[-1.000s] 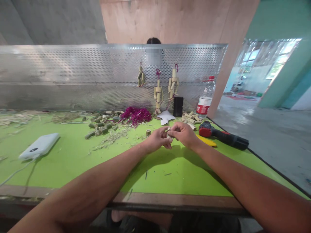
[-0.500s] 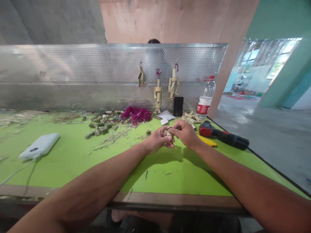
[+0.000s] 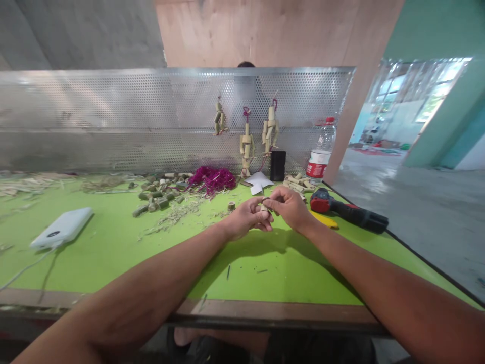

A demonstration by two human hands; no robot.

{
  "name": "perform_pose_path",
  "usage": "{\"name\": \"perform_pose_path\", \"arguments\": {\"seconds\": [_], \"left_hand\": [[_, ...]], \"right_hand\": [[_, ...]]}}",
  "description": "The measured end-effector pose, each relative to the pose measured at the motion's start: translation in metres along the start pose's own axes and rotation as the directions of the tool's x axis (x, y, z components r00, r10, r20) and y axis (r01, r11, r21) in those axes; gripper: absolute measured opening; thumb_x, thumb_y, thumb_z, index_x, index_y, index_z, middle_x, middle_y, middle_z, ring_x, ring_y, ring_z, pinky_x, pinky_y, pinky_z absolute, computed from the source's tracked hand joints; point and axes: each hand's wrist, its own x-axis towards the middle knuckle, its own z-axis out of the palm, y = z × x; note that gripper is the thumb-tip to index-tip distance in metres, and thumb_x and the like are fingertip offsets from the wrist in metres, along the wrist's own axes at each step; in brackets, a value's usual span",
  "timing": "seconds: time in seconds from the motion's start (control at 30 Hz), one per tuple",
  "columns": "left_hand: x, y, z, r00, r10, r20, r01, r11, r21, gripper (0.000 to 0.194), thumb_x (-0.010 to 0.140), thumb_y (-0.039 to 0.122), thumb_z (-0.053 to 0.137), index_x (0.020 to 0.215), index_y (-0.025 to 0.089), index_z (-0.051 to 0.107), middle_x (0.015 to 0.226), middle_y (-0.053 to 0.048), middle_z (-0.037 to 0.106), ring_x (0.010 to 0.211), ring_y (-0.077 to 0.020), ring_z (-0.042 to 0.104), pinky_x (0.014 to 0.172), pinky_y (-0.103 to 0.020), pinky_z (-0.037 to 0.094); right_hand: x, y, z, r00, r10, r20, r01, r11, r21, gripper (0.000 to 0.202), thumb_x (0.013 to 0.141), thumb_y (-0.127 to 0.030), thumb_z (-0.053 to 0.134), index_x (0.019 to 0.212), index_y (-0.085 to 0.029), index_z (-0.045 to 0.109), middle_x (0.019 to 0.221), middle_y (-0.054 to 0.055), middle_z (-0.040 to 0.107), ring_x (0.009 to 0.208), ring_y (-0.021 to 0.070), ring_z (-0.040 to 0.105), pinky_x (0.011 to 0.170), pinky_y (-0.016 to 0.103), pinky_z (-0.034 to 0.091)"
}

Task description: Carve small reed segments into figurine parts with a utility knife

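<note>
Over the green tabletop (image 3: 257, 268), my two hands meet at the fingertips. My left hand (image 3: 246, 220) is closed around a short, pale bamboo piece (image 3: 264, 208), held between thumb and fingers. My right hand (image 3: 288, 206) pinches at the top end of that piece; a thin dark bit shows by its fingertips, too small to name. Just left of my hands, a short bamboo ring (image 3: 231, 206) stands on the table. Beyond them lies a white paper scrap (image 3: 259, 181).
Bamboo figures (image 3: 246, 146) hang on the perforated metal panel (image 3: 151, 121), with a person behind it. Magenta string (image 3: 212, 180) and cut bamboo pieces (image 3: 157, 197) lie at the back. A power tool (image 3: 348, 211), yellow object (image 3: 324, 220), bottle (image 3: 319, 156) and white power bank (image 3: 62, 227) also stand around.
My hands hold nearly the same pose, with only tiny finger shifts. Behind the panel, the person's head has moved slightly to the right.
</note>
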Motion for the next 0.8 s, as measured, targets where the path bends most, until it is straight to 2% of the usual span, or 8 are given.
{"name": "perform_pose_path", "arguments": {"seconds": [0.1,0.2,0.3,0.43,0.5,0.6,0.7,0.8], "left_hand": [[0.000,0.002,0.000,1.000,-0.016,-0.017,0.017,0.999,0.035,0.055,0.081,0.029,0.068,0.127,0.014,0.043,0.086,-0.007,0.065,0.072,-0.0150,0.067,0.067,-0.029,0.054],[-0.002,0.006,0.003,0.998,-0.041,0.045,0.037,0.996,0.084,0.061,0.081,0.030,0.067,0.133,0.015,0.038,0.088,-0.008,0.065,0.073,-0.0160,0.067,0.068,-0.032,0.054],[-0.005,0.008,0.009,0.994,-0.068,0.081,0.044,0.961,0.272,0.072,0.077,0.027,0.070,0.138,0.016,0.034,0.079,-0.003,0.062,0.070,-0.0152,0.063,0.066,-0.031,0.052],[-0.007,0.009,0.010,0.995,0.091,-0.039,-0.042,0.751,0.659,0.067,0.074,0.024,0.071,0.135,0.021,0.045,0.074,0.001,0.055,0.065,-0.0113,0.052,0.061,-0.026,0.045],[-0.005,0.010,0.007,0.956,0.259,-0.137,-0.056,0.621,0.782,0.062,0.074,0.027,0.071,0.132,0.021,0.050,0.084,-0.003,0.057,0.072,-0.0135,0.051,0.064,-0.028,0.044],[-0.002,0.013,0.000,0.869,0.425,-0.253,0.010,0.497,0.868,0.062,0.072,0.031,0.073,0.130,0.020,0.053,0.099,-0.007,0.055,0.086,-0.0183,0.050,0.075,-0.032,0.046],[0.000,0.012,-0.006,0.876,0.413,-0.249,0.052,0.434,0.900,0.060,0.070,0.028,0.076,0.126,0.021,0.056,0.103,-0.007,0.055,0.094,-0.0210,0.050,0.084,-0.036,0.046],[0.001,0.007,-0.008,0.917,0.374,-0.137,0.008,0.326,0.945,0.053,0.071,0.025,0.074,0.122,0.021,0.060,0.103,-0.007,0.057,0.095,-0.0220,0.050,0.086,-0.038,0.046]], "right_hand": [[0.002,0.007,-0.002,0.999,0.004,0.053,-0.004,1.000,0.008,0.030,0.073,-0.044,0.071,0.068,-0.020,0.054,0.057,-0.003,0.054,0.051,0.0108,0.047,0.048,0.024,0.035],[0.010,0.019,-0.010,0.993,0.057,-0.101,-0.061,0.998,-0.034,0.028,0.074,-0.042,0.070,0.067,-0.019,0.054,0.056,-0.004,0.052,0.052,0.0097,0.045,0.050,0.024,0.036],[0.015,0.028,-0.019,0.972,0.182,-0.147,-0.153,0.970,0.189,0.025,0.072,-0.036,0.070,0.073,-0.020,0.052,0.062,-0.004,0.054,0.057,0.0099,0.051,0.058,0.024,0.045],[0.014,0.031,-0.022,0.917,0.383,0.108,-0.383,0.777,0.499,0.025,0.066,-0.025,0.073,0.086,-0.021,0.058,0.075,-0.002,0.060,0.069,0.0126,0.061,0.069,0.030,0.054],[0.012,0.032,-0.020,0.877,0.413,0.245,-0.479,0.716,0.508,0.021,0.066,-0.020,0.073,0.083,-0.019,0.060,0.078,0.001,0.061,0.070,0.0134,0.062,0.067,0.030,0.055],[0.010,0.036,-0.015,0.844,0.456,0.283,-0.536,0.691,0.485,0.019,0.066,-0.017,0.073,0.080,-0.019,0.060,0.067,-0.001,0.058,0.058,0.0102,0.057,0.050,0.022,0.048],[0.007,0.034,-0.007,0.825,0.464,0.322,-0.565,0.684,0.461,0.019,0.071,-0.025,0.071,0.086,-0.018,0.061,0.056,-0.006,0.048,0.045,0.0057,0.044,0.037,0.016,0.031],[0.001,0.026,0.004,0.819,0.423,0.387,-0.560,0.734,0.384,0.026,0.073,-0.038,0.072,0.083,-0.018,0.060,0.051,-0.008,0.043,0.041,0.0049,0.035,0.037,0.017,0.023]]}}
